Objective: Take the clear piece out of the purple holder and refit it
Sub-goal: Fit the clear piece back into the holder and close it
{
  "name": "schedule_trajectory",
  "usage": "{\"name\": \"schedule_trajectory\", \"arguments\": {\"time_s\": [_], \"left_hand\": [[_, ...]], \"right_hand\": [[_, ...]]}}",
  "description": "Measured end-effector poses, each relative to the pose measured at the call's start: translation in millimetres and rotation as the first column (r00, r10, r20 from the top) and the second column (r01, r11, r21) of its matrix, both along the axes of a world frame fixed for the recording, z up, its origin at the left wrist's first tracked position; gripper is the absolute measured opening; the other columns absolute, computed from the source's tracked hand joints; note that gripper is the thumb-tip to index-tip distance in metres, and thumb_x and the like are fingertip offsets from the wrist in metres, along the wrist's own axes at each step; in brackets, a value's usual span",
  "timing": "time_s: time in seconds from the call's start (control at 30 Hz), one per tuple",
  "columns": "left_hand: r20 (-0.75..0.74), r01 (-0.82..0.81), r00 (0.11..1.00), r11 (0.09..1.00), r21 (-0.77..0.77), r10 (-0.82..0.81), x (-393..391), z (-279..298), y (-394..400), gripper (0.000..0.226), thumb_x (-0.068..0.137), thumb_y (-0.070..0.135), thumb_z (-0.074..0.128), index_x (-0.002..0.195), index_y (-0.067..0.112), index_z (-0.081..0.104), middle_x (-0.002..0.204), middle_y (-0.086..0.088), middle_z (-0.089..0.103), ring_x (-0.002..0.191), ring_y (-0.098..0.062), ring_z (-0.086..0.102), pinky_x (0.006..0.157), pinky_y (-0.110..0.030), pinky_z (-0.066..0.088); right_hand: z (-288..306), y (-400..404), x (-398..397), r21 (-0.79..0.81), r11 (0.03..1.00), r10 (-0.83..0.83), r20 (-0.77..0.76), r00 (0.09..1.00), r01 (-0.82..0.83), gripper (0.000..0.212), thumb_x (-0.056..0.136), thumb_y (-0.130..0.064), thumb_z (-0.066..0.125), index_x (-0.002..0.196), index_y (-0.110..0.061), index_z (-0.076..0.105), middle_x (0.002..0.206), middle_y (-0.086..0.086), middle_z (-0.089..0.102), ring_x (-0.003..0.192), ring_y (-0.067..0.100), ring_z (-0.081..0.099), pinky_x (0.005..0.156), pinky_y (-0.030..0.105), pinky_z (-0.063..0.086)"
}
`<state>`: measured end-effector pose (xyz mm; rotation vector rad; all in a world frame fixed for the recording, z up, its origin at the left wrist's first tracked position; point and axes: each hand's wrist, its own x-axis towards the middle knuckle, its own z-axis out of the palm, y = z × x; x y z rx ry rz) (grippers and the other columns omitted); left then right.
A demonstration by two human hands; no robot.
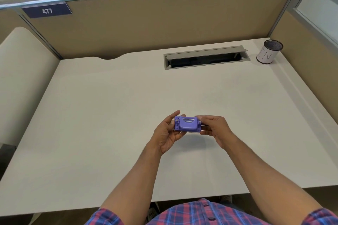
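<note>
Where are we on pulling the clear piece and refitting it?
Done: the purple holder is off the desk, held up between the left hand and right hand. In hand: the right fingers pinch its right end, where a pale edge shows along the bottom; whether that is the clear piece I cannot tell. Left: no separate clear piece shows, so removal and refitting look undone.

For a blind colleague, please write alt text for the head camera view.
Both hands, left hand and right hand, hold a purple holder above a white desk. A labelled mesh cup stands at the far right.
</note>
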<state>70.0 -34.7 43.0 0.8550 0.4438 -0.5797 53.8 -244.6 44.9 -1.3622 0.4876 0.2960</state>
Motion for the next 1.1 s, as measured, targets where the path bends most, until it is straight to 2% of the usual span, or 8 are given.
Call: {"name": "schedule_trajectory", "arguments": {"time_s": [0.23,0.4,0.47,0.63,0.73,0.8,0.97,1.1], "left_hand": [[-0.02,0.02,1.0,0.999,-0.041,-0.021,0.9,-0.3,-2.6,0.039,0.107,0.0,0.037,0.138,0.006,0.059,0.144,-0.017,0.061,0.123,-0.036,0.064,0.093,-0.048,0.06],[-0.038,0.066,0.997,0.99,-0.123,-0.071,-5.2,-7.7,1.0,0.042,0.107,0.01,0.04,0.148,0.008,0.05,0.15,-0.021,0.054,0.127,-0.043,0.06,0.102,-0.054,0.053],[-0.045,0.057,0.997,0.987,-0.15,-0.065,-4.9,-9.5,1.8,0.043,0.106,0.009,0.041,0.148,0.006,0.05,0.15,-0.024,0.053,0.123,-0.045,0.063,0.101,-0.055,0.053],[-0.092,-0.029,0.996,0.985,-0.171,0.013,-0.7,-13.9,3.0,0.039,0.106,0.003,0.037,0.139,0.002,0.057,0.143,-0.029,0.058,0.118,-0.048,0.066,0.098,-0.056,0.055],[-0.091,-0.035,0.996,0.984,-0.177,0.02,0.3,-14.2,3.7,0.038,0.107,0.005,0.037,0.139,0.001,0.057,0.144,-0.03,0.056,0.119,-0.049,0.064,0.099,-0.057,0.054],[-0.077,-0.023,0.997,0.983,-0.183,0.009,0.5,-12.6,2.8,0.039,0.107,0.007,0.038,0.142,0.0,0.054,0.145,-0.03,0.055,0.123,-0.051,0.061,0.101,-0.058,0.052],[-0.021,0.027,0.999,0.98,-0.196,-0.032,0.3,-7.3,0.6,0.035,0.104,0.008,0.044,0.131,0.0,0.063,0.137,-0.029,0.062,0.116,-0.047,0.067,0.098,-0.054,0.056],[-0.005,0.04,0.999,0.982,-0.183,-0.041,-1.1,-6.5,-3.0,0.035,0.101,0.005,0.047,0.131,0.001,0.064,0.137,-0.028,0.062,0.114,-0.044,0.068,0.097,-0.052,0.058]], "right_hand": [[-4.6,3.7,-1.4,0.056,0.995,-0.078,-0.093,0.993,0.083,0.013,0.091,-0.005,0.069,0.101,-0.003,0.077,0.09,0.011,0.077,0.066,0.016,0.07,0.059,0.022,0.056],[-3.8,3.2,2.4,0.011,0.993,-0.118,-0.117,0.986,0.12,0.012,0.09,-0.008,0.072,0.099,-0.003,0.077,0.075,0.006,0.077,0.056,0.012,0.068,0.053,0.019,0.054],[-1.4,4.1,4.0,-0.042,0.994,-0.101,-0.082,0.991,0.098,0.015,0.092,-0.02,0.073,0.095,-0.006,0.079,0.074,0.004,0.079,0.058,0.014,0.069,0.051,0.019,0.054],[9.2,3.3,5.7,-0.289,0.951,0.161,0.149,0.976,-0.112,0.025,0.084,-0.044,0.079,0.103,-0.028,0.081,0.102,-0.009,0.078,0.078,0.008,0.071,0.062,0.019,0.055],[11.2,2.1,5.9,-0.556,0.795,0.405,0.191,0.894,-0.241,0.045,0.071,-0.045,0.089,0.113,-0.036,0.076,0.109,-0.018,0.071,0.087,-0.001,0.065,0.071,0.008,0.05],[10.3,3.1,7.8,-0.66,0.709,0.491,0.21,0.846,-0.247,0.047,0.071,-0.042,0.09,0.115,-0.035,0.075,0.106,-0.016,0.069,0.092,0.002,0.063,0.075,0.009,0.045],[12.1,7.7,12.5,-0.812,0.557,0.613,0.26,0.746,-0.175,0.042,0.075,-0.039,0.087,0.113,-0.027,0.075,0.096,-0.001,0.068,0.091,0.02,0.058,0.084,0.035,0.049],[13.4,15.2,14.4,-0.777,0.595,0.614,0.277,0.74,-0.203,0.032,0.08,-0.031,0.085,0.105,-0.018,0.071,0.101,0.0,0.064,0.095,0.017,0.055,0.084,0.028,0.047]]}}
